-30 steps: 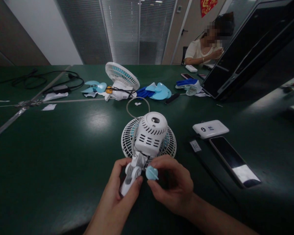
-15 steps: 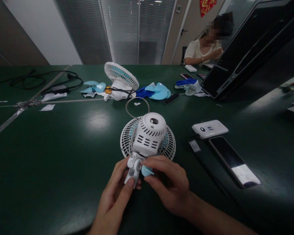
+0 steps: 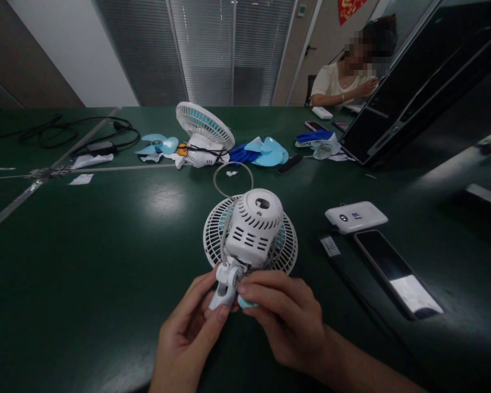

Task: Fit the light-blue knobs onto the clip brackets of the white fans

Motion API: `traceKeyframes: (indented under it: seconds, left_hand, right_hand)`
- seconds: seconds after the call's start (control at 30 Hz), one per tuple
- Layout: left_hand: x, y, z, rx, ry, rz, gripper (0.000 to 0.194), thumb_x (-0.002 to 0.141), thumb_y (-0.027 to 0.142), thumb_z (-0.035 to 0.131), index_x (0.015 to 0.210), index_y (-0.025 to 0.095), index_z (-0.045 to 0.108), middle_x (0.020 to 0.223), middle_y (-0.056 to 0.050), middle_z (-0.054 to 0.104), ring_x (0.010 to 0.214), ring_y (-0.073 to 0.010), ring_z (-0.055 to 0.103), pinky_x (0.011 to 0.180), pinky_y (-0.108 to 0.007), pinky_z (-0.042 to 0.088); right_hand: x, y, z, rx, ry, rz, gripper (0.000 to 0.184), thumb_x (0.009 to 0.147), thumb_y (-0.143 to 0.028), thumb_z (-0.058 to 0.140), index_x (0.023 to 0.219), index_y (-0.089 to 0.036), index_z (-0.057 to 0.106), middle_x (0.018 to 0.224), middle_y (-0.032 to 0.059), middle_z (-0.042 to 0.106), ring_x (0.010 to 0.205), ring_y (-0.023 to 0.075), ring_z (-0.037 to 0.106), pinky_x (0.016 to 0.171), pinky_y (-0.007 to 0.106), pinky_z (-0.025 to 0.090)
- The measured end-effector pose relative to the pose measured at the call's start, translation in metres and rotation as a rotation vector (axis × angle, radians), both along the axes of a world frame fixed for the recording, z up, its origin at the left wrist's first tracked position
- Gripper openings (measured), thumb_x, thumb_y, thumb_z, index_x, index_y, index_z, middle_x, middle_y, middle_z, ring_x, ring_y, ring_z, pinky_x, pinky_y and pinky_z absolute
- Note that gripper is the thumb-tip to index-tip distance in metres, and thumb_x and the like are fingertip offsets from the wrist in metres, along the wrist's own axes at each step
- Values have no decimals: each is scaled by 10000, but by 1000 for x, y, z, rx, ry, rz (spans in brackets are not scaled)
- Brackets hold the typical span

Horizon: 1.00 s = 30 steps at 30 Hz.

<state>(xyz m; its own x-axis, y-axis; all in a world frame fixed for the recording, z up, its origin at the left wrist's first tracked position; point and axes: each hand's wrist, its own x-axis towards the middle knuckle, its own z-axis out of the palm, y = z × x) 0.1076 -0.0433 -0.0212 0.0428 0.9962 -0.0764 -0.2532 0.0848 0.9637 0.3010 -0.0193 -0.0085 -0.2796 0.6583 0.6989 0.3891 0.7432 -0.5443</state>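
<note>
A small white fan (image 3: 256, 226) lies grille-down on the dark green table, its vented motor housing facing up. Its white clip bracket (image 3: 226, 286) points toward me, and my left hand (image 3: 192, 322) grips it between thumb and fingers. My right hand (image 3: 286, 314) pinches a light-blue knob (image 3: 246, 302) at the right side of the bracket's joint. The fingers cover most of the knob, so its screw end is hidden. A grey cable (image 3: 234, 164) loops from behind the fan.
A second fan (image 3: 204, 134) stands farther back, between light-blue fan blades (image 3: 157, 144) and another blade set (image 3: 268, 152). To the right are a white power bank (image 3: 355, 216), a phone (image 3: 399, 273) and a black monitor (image 3: 413, 82). A person (image 3: 341, 84) sits across the table.
The blue knob has moved left against the bracket's joint and turned, showing less of its face. My left hand has shifted its hold on the bracket, which now stands more upright.
</note>
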Motion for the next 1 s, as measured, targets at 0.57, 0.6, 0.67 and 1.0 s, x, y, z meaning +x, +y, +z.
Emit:
traceKeyframes:
  seconds: [0.57, 0.6, 0.67, 1.0]
  left_hand:
    - [5, -1, 4, 37, 41, -16, 386, 879, 208, 760, 1212, 403, 750, 1284, 23, 728, 1097, -182, 748, 930, -184, 601]
    - [5, -2, 5, 38, 50, -14, 387, 879, 204, 760, 1215, 395, 751, 1290, 16, 728, 1131, -193, 736, 948, -194, 595]
    - [4, -2, 5, 41, 67, -9, 401, 880, 199, 756, 1233, 389, 742, 1294, 6, 733, 1165, -205, 722, 978, -219, 585]
    - [3, -3, 3, 118, 196, -22, 481, 861, 183, 767, 1301, 366, 700, 1351, -41, 706, 1185, -219, 709, 962, -241, 602]
  right_hand:
    - [1, -3, -7, 27, -140, -176, 381, 957, -34, 550, 1261, -229, 673, 1081, 38, 673, 875, 104, 679, 663, 219, 550]
    - [1, -3, -7, 41, -153, -190, 382, 963, -33, 533, 1256, -232, 676, 1089, 38, 674, 878, 102, 679, 669, 219, 550]
    - [2, -3, -6, 81, -187, -187, 381, 980, -39, 503, 1251, -239, 681, 1093, 37, 679, 898, 100, 678, 689, 217, 550]
    - [-6, 0, -1, -24, -141, -190, 240, 998, -214, 630, 1236, -199, 660, 941, -2, 742, 802, 100, 719, 659, 229, 539]
